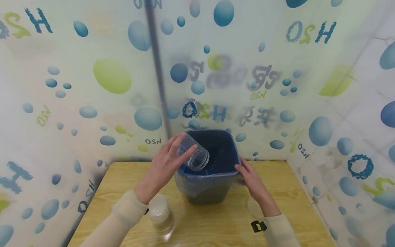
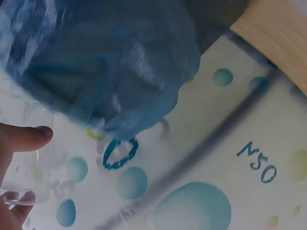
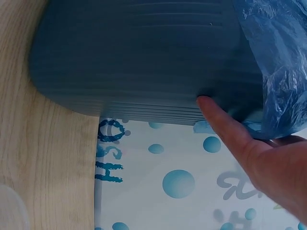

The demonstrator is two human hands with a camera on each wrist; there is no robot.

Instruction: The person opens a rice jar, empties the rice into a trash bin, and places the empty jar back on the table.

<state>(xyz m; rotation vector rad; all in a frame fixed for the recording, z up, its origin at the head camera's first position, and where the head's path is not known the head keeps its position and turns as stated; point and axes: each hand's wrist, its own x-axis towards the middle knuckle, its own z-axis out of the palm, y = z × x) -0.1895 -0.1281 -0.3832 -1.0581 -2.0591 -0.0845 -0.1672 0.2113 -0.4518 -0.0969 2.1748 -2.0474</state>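
A clear plastic jar [image 1: 198, 159] is tilted over the bin, its round mouth pointing down and to the right. My left hand [image 1: 163, 166] grips the jar, and in the left wrist view the thumb and fingertips press on its clear wall [image 2: 38, 167]. Below stands a dark trash bin [image 1: 206, 195], lined with a thin blue plastic bag [image 1: 213, 176] folded over the rim. At the bin's right side my right hand [image 1: 254, 181] holds the rim, thumb on top. One finger lies along the ribbed outer wall [image 3: 144, 72] in the right wrist view. I cannot make out the bin's contents.
Another clear jar with a whitish top [image 1: 158, 207] stands on the wooden table [image 1: 123, 185], close to my left wrist. A round translucent disc, perhaps a lid [image 1: 254, 207], lies beside my right wrist. Printed curtain-like walls [image 1: 80, 130] enclose the table's back and sides.
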